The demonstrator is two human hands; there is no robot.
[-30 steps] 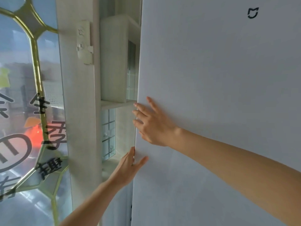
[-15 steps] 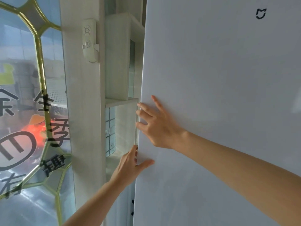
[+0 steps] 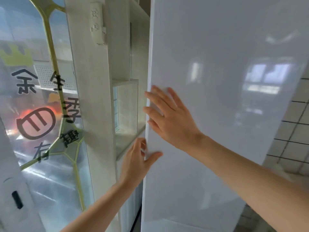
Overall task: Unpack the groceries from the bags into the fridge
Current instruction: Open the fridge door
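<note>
- Head view: the white fridge door [image 3: 217, 114] fills the right and middle of the frame, its glossy face carrying window reflections; its left vertical edge runs from top to bottom just right of centre.
- The left hand [image 3: 136, 162] grips that edge low down: the fingers curl round behind the edge and the thumb lies across the door's front face.
- The right hand [image 3: 170, 119] lies flat on the door face just above the left hand, fingers straight and spread, their tips reaching the door's left edge.
- Left of the door edge a narrow gap opens onto a pale shelf unit [image 3: 127, 104] with a recessed niche; the ledge of the niche sits close beside the left hand.
- Further left stands a white post [image 3: 90, 97] with a small white remote [image 3: 97, 22] fixed near its top.
- Beyond the post is a window [image 3: 33, 97] with gold leading and black characters on the glass.
- A tiled wall [image 3: 294, 131] shows past the door's right edge.
- No grocery bags are seen in this view.
</note>
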